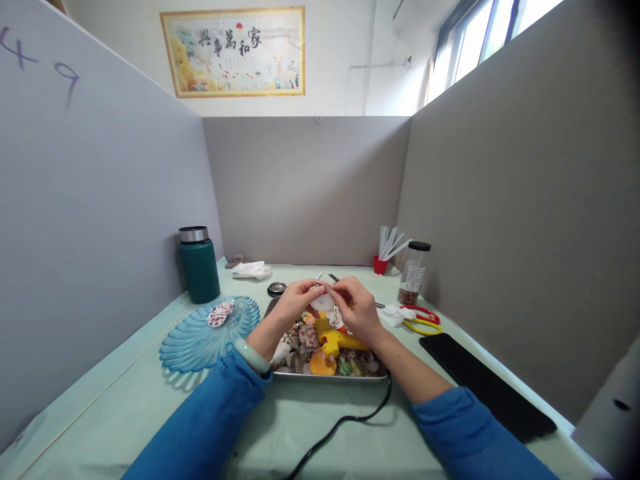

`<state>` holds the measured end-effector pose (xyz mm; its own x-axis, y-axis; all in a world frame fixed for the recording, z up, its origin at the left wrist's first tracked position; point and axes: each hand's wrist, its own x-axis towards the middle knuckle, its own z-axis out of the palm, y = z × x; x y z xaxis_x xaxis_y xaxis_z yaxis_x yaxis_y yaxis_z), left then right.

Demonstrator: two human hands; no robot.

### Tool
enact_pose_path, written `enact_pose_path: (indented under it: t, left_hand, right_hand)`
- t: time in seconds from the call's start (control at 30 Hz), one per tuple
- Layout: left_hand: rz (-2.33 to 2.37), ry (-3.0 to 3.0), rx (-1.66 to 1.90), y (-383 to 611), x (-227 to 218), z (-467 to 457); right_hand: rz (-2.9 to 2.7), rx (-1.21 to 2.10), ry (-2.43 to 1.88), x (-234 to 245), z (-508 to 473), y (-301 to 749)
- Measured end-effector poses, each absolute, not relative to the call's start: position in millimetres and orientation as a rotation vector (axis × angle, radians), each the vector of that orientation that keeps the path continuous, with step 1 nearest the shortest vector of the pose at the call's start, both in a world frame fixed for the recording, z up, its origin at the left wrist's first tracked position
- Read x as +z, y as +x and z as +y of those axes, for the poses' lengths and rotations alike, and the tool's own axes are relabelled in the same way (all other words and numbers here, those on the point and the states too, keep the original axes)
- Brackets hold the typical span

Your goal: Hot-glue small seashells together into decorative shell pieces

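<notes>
My left hand (299, 301) and my right hand (356, 308) meet over a metal tray (330, 379), fingertips pinched close together. Something small is between them, too small to name. A whitish round piece (323, 303) shows just below the fingertips; whether it is held or lies behind them I cannot tell. The tray is full of shells and pebbles (295, 353). On top of these rests a yellow hot glue gun (336, 339), partly covered by my right hand, its black cord (345, 420) running toward me. An orange disc (323, 363) lies at the tray's front.
At left, a blue scalloped glass plate (187, 343) bears a speckled shell (220, 313), near a green bottle (200, 270). Glue sticks (387, 243) stand in a red cup (380, 265). A jar (414, 275), scissors (425, 325) and a black phone-like slab (485, 383) line the right side.
</notes>
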<state>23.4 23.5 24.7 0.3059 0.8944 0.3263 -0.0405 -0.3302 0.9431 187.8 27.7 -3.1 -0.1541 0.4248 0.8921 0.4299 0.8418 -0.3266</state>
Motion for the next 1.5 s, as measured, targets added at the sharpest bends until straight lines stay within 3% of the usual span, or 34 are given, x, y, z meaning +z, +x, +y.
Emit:
enact_pose_path:
  t: [0.33, 0.63, 0.87, 1.27, 1.5]
  left_hand:
    - [0.723, 1.45, 1.214, 23.8, 23.6, 26.4]
    - [0.427, 1.219, 1.046, 23.4, 26.6, 23.5]
    - [0.403, 1.208, 0.988, 20.4, 27.1, 20.1]
    - [0.384, 1.193, 0.998, 21.3, 24.6, 19.9]
    - [0.392, 1.195, 1.008, 20.5, 22.5, 23.1]
  right_hand:
    - [-1.68, 0.088, -0.738, -6.7, 35.9, 191.0]
    - [-1.377, 0.807, -0.643, -4.9, 44.1, 189.9]
    - [-1.363, 0.963, -0.6, 0.6, 39.1, 192.0]
    - [-1.357, 0.945, -0.588, -1.9, 40.8, 191.6]
    - [-1.523, 0.466, -0.56, -2.1, 41.5, 193.6]
